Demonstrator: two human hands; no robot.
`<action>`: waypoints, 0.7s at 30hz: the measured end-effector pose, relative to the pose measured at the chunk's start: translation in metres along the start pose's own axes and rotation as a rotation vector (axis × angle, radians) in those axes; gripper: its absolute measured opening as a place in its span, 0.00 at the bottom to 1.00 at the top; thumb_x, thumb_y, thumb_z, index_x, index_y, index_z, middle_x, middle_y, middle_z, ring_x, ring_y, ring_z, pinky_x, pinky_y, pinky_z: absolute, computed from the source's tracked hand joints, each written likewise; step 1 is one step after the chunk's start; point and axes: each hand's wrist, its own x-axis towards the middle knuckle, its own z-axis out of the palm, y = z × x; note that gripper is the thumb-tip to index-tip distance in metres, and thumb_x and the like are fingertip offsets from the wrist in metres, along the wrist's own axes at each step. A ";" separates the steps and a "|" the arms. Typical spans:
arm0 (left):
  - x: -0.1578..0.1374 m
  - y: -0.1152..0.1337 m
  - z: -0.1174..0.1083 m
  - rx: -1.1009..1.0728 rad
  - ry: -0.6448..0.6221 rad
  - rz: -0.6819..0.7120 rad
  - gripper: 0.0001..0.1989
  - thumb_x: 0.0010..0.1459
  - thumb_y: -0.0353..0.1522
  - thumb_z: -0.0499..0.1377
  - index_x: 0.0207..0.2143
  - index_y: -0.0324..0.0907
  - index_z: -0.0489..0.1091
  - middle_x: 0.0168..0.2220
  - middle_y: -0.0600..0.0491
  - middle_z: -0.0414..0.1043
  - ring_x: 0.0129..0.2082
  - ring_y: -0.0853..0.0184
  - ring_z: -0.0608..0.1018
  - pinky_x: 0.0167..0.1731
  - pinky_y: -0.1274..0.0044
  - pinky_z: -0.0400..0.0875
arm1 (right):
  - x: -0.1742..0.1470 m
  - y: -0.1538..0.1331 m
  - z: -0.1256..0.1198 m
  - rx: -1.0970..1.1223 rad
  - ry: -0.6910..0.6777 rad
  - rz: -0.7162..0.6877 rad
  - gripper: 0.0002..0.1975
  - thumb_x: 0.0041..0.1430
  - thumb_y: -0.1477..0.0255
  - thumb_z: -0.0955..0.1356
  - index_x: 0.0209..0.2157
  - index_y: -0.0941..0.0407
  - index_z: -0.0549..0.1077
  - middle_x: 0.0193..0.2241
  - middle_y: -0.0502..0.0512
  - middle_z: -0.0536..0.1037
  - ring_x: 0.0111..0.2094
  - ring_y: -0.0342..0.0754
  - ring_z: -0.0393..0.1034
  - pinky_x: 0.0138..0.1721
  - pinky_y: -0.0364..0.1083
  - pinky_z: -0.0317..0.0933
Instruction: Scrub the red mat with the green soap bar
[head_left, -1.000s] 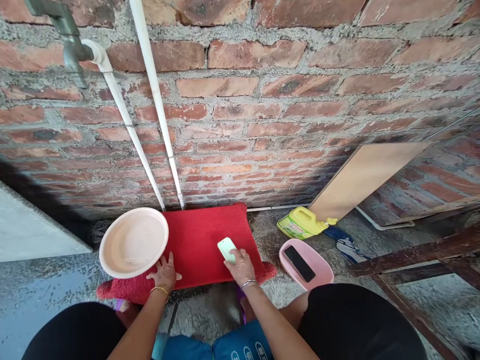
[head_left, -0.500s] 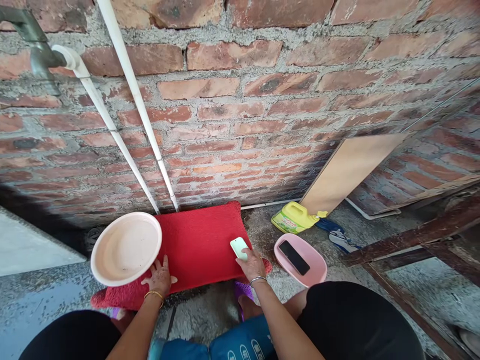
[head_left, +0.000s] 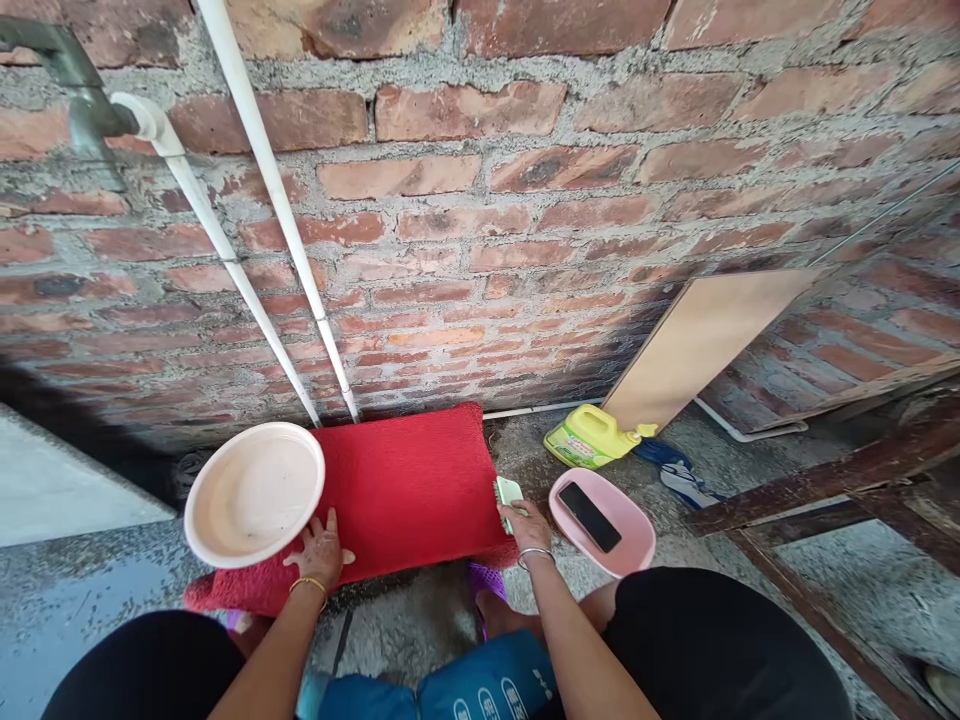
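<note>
A red mat (head_left: 405,490) lies draped over a low surface in front of me. My left hand (head_left: 321,553) rests on its left part with fingers spread, close by the rim of a pale pink basin (head_left: 255,495). The basin stands on the mat's left end and has a few dark specks inside. At the mat's right edge my right hand (head_left: 527,524) is closed round a light green scrub brush (head_left: 508,495). The brush is tilted, its green bristles facing left toward the mat.
Right of the mat sits a small pink tub (head_left: 637,530) holding a dark flat phone-like object (head_left: 590,516). Behind it stands a yellow jug (head_left: 592,437), near a leaning board (head_left: 712,335). White pipes (head_left: 281,210) run down the brick wall (head_left: 450,200). A wooden frame (head_left: 832,460) stands at right.
My right hand has moved right with the brush, from over the mat to its right edge, and the brush has turned so its bristles show. My left hand stays in place.
</note>
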 end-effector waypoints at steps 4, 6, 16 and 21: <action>-0.001 0.000 -0.003 -0.015 -0.012 0.004 0.40 0.57 0.38 0.58 0.67 0.51 0.42 0.69 0.39 0.41 0.66 0.44 0.51 0.47 0.45 0.65 | -0.002 0.006 -0.011 -0.036 0.017 0.078 0.13 0.52 0.61 0.68 0.35 0.55 0.74 0.33 0.59 0.79 0.38 0.53 0.74 0.37 0.47 0.64; 0.000 0.001 -0.004 -0.028 -0.018 0.004 0.41 0.56 0.39 0.59 0.67 0.51 0.41 0.69 0.39 0.40 0.66 0.44 0.50 0.47 0.44 0.64 | -0.009 0.005 -0.009 -0.059 0.035 0.064 0.15 0.53 0.60 0.68 0.38 0.55 0.74 0.36 0.61 0.78 0.41 0.55 0.73 0.39 0.48 0.64; -0.001 0.000 -0.005 -0.045 -0.024 0.004 0.43 0.55 0.38 0.60 0.67 0.51 0.41 0.69 0.38 0.40 0.66 0.43 0.50 0.48 0.42 0.62 | -0.047 -0.009 0.006 -0.349 -0.091 -0.332 0.12 0.45 0.69 0.71 0.35 0.53 0.74 0.40 0.54 0.71 0.40 0.51 0.71 0.43 0.47 0.63; -0.007 0.002 -0.013 -0.051 -0.030 0.019 0.44 0.53 0.40 0.62 0.67 0.50 0.42 0.68 0.36 0.42 0.66 0.43 0.50 0.48 0.41 0.60 | -0.024 0.005 -0.030 -0.354 0.105 -0.095 0.13 0.49 0.62 0.69 0.37 0.53 0.74 0.34 0.58 0.73 0.32 0.53 0.72 0.33 0.49 0.63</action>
